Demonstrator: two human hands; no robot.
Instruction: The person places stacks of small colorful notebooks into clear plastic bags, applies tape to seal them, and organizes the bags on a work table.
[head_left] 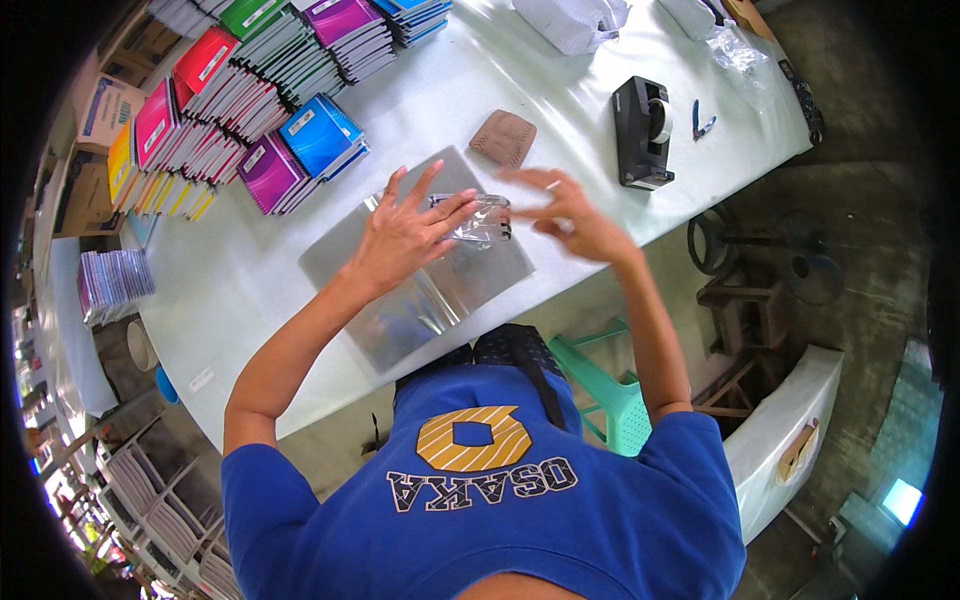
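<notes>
Both my hands are over the table, close to a small item wrapped in shiny clear plastic (487, 222), with dark marks along its right edge. I cannot make out what is inside. My left hand (402, 238) lies on its left part, fingers spread and stretched out. Just right of it, my right hand (583, 222) hovers with fingers apart, blurred by motion and gripping nothing visible. Beneath the item lies a stack of clear plastic sheets (400, 315), partly covered by my left hand and forearm. A brown, square-looking pad (503, 139) rests just beyond them.
Stacks of spiral notebooks in several colours (240, 90) fill the far left, with purple and blue ones (320, 138) nearer. A black tape dispenser (640, 132) and blue-handled pliers (703, 122) are at right. A green plastic stool (612, 400) stands below the table's near edge (360, 385).
</notes>
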